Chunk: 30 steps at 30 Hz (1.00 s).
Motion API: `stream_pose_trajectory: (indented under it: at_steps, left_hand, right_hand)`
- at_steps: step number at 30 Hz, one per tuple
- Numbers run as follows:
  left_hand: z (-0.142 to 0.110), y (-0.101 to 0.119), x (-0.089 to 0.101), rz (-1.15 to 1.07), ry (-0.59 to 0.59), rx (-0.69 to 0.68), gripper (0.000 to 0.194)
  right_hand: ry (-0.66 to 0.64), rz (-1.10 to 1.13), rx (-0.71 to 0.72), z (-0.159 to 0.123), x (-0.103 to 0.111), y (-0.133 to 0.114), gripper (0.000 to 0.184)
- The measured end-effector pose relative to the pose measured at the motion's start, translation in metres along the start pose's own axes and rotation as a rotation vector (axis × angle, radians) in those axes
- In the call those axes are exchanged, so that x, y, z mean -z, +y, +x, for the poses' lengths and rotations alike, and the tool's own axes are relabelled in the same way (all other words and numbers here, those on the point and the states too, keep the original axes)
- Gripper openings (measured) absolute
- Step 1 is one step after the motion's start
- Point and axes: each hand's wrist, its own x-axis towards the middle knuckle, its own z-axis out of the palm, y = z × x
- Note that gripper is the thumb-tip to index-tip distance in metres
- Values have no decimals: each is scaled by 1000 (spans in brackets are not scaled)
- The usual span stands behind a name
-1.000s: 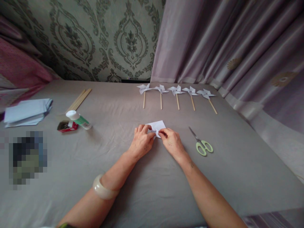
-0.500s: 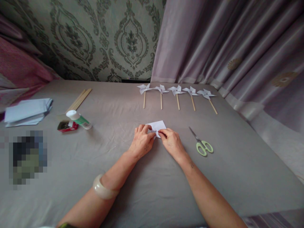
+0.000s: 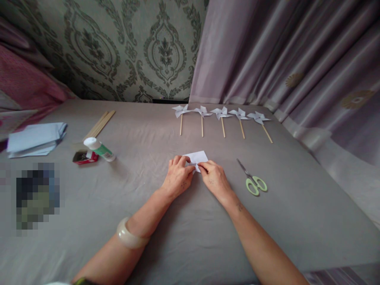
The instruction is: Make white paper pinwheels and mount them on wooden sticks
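A small white sheet of paper [image 3: 198, 157] lies on the grey cloth in front of me, its near edge folded up. My left hand [image 3: 179, 173] grips the paper's left side, fingers bent over it. On the other side, my right hand [image 3: 214, 174] pinches the folded part between thumb and fingertips. The two hands nearly meet over the fold, and they hide part of it. To the right of my right hand lie scissors [image 3: 252, 180] with light green handles, blades pointing away.
Several white paper pinwheels [image 3: 221, 113] on sticks lie in a row at the back. At the left are a glue stick [image 3: 101, 149], a small red box [image 3: 85, 157], wooden sticks [image 3: 99, 126] and a stack of paper [image 3: 35, 138]. A pixelated patch covers something at far left.
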Motion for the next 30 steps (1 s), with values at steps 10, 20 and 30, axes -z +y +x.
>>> stream_pose_trajectory:
  at_steps: [10, 20, 30]
  left_hand:
    - [0, 0, 0, -3, 9, 2, 21]
    - [0, 0, 0, 0, 5, -1, 21]
    - [0, 1, 2, -4, -1, 1, 22]
  right_hand:
    - [-1, -5, 17, -1, -1, -1, 27]
    - [-4, -25, 16, -1, -2, 0, 27]
    - [-9, -55, -2, -2, -1, -3, 28]
